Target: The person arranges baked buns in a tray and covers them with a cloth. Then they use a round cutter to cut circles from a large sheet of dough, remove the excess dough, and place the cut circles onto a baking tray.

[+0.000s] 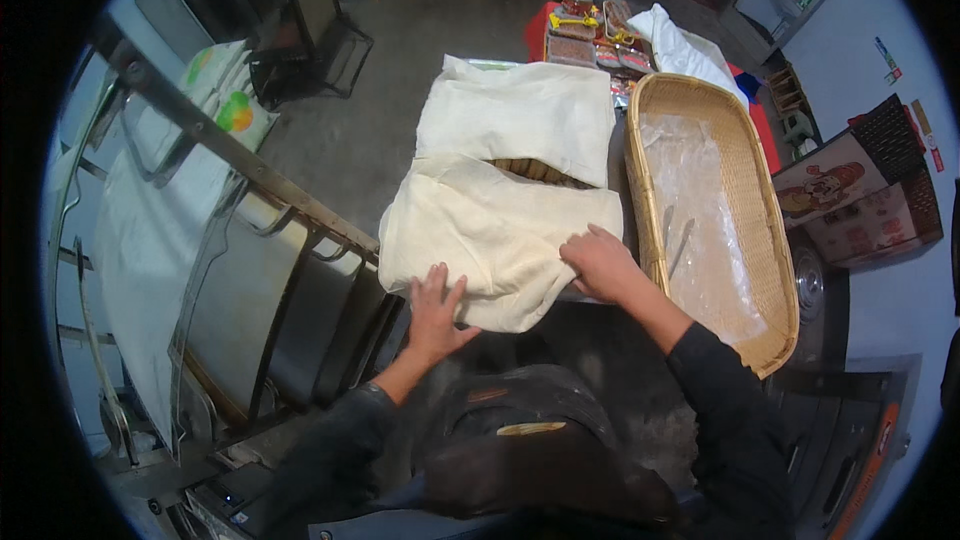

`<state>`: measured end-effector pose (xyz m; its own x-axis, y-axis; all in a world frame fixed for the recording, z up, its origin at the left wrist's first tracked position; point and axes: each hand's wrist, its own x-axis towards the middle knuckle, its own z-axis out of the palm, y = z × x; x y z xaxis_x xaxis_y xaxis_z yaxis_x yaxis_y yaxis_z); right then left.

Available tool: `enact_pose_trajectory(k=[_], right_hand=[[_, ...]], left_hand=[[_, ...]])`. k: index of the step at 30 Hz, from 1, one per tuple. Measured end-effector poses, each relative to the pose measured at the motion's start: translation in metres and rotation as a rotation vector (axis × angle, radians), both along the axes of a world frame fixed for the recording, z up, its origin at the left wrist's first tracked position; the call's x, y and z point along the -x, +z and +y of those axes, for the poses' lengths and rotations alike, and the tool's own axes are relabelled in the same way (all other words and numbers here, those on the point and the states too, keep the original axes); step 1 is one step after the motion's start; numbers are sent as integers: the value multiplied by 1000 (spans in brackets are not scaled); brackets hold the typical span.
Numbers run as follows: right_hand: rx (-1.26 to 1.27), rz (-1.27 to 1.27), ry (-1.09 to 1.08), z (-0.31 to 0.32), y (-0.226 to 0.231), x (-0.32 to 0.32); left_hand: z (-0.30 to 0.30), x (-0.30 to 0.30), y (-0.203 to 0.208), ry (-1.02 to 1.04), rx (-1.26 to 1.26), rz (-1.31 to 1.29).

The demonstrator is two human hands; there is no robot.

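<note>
A cream cloth [490, 230] covers the near half of a tray-like surface in front of me, its near edge hanging down in folds. My left hand [436, 318] lies on the cloth's near left edge with the fingers spread. At the cloth's right side, my right hand [600, 262] is closed, its fingers pinching the fabric. A white cloth [515, 115] covers the far half. Through the gap between the two cloths shows a row of brownish pieces [545, 172], too little exposed to name.
To the right stands a long woven basket [642, 170] lined with clear plastic, with tongs [682, 245] inside. Beyond it, a red-covered table [535, 35] bears packaged food trays. A metal rack [240, 150] with large trays stands close on my left, near white sacks [225, 90].
</note>
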<state>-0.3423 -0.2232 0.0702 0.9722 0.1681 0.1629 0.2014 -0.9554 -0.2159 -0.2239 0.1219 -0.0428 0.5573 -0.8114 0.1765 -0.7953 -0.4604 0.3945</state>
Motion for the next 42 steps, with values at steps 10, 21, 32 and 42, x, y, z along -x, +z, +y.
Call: enact_pose_trajectory(k=[10,21,32,42], right_hand=[[43,-194,19,139,186,98],[-145,-4,-243,27,247,167],[46,-170,-568,-146,83,-92],[-201,167,-290,-104,-63,-33]], left_hand=[[-44,41,-8,698,1069,302],[41,-16,304,-5,404,-321],[-162,-231,150,353,140,-325],[-201,-184,9,209,-87,-64]])
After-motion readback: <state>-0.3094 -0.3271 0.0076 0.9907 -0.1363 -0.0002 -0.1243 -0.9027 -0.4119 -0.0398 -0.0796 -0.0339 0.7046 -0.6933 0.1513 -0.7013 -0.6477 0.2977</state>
